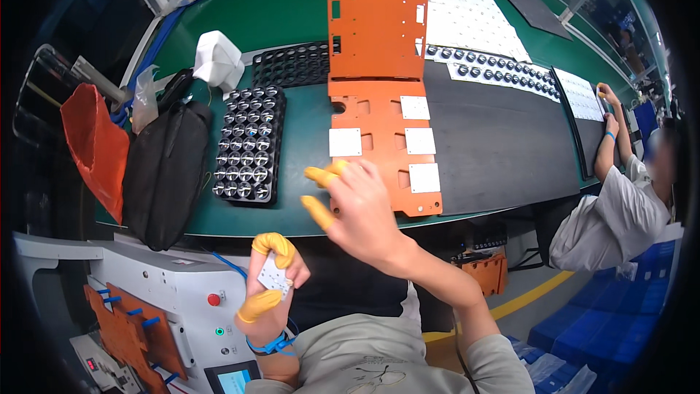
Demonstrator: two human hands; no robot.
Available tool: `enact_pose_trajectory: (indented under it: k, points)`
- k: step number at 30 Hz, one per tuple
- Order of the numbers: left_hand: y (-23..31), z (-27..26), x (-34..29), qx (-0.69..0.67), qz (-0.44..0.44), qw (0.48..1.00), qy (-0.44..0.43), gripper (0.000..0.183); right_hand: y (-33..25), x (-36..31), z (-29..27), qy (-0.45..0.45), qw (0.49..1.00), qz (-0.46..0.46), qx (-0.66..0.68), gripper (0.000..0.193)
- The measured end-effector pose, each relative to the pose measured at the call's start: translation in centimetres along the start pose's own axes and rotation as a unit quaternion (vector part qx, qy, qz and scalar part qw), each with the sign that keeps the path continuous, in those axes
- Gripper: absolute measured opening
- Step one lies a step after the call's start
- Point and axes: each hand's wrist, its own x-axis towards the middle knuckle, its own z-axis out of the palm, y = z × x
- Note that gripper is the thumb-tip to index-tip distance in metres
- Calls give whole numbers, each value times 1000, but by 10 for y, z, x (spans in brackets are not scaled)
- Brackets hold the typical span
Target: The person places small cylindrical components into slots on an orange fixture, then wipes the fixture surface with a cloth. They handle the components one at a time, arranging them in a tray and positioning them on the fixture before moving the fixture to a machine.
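My left hand [264, 284], with yellow finger cots and a blue wrist strap, pinches a small white circuit board [275, 276] low in front of my body. Small dark marks dot the face of this board. Above and to the right of it, my right hand [357, 204] hangs near the front left corner of an orange fixture plate [381, 175]. Its fingers, also in yellow cots, are apart with nothing visible between them. Several white square boards [345, 142] lie on the fixture, three down its right side and one on its left.
A black tray [273, 147] of round, shiny parts stands left of the fixture, an orange perforated panel [375, 22] behind it. Further left are a black bag [168, 175] and a red bag [95, 149]. A co-worker [612, 204] handles a white sheet [577, 95] at right. A grey machine [189, 299] stands lower left.
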Motion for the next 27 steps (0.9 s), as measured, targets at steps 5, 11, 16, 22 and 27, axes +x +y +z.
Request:
enact_pose_trajectory:
  k: [5,11,16,22,27]
  points:
    - [-9,-8,-5,-128,28,991,21,69,-13,32,50,-44,997,-23,-66,27]
    - [-28,-25,-11,-183,42,982,-38,78,-17,50,65,-65,990,-20,-124,18]
    - [-29,-12,-6,-244,-13,970,17,62,-21,59,64,-100,983,-14,-154,16]
    - [-31,-5,4,-240,32,969,-47,63,-18,56,32,-20,998,33,-43,21]
    - [-30,7,15,-231,75,970,8,73,-6,35,-27,103,990,68,66,25]
